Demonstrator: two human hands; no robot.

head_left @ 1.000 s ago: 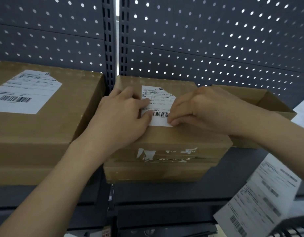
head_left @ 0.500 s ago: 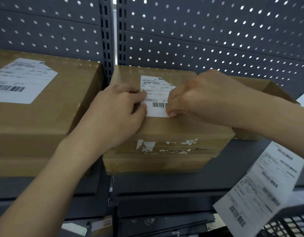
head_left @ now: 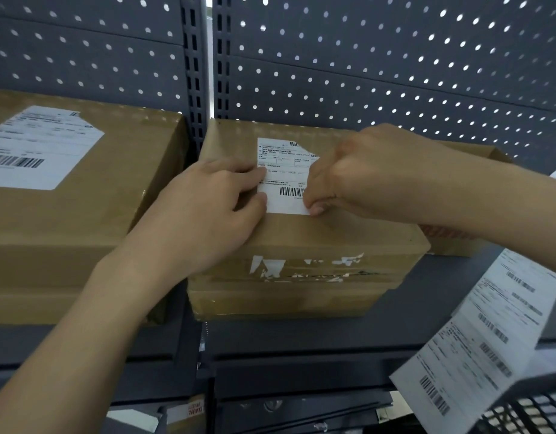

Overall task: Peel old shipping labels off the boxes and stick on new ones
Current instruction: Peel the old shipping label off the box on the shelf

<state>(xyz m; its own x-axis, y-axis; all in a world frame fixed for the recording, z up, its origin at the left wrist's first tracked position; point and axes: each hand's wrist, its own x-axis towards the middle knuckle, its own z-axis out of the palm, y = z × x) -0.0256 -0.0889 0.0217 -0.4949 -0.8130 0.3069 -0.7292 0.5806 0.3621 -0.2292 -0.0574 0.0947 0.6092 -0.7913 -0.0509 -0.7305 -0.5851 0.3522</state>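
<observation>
The pegboard point(head_left: 364, 73) closed the back just behind the middle box point(head_left: 333, 239), whose top was mostly taken by the left hand point(head_left: 208, 214) and right hand point(head_left: 358, 173) at the label point(head_left: 283, 183). The large box point(head_left: 82, 220) stood close on the left, an open carton point(head_left: 452, 245) just beside on the right. The bare shelf point(head_left: 411, 314) in front lay open, up to the hanging label strip point(head_left: 495, 333).

Dim, backlit through perforations; wide-angle warped, blurred lower-right corner.
</observation>
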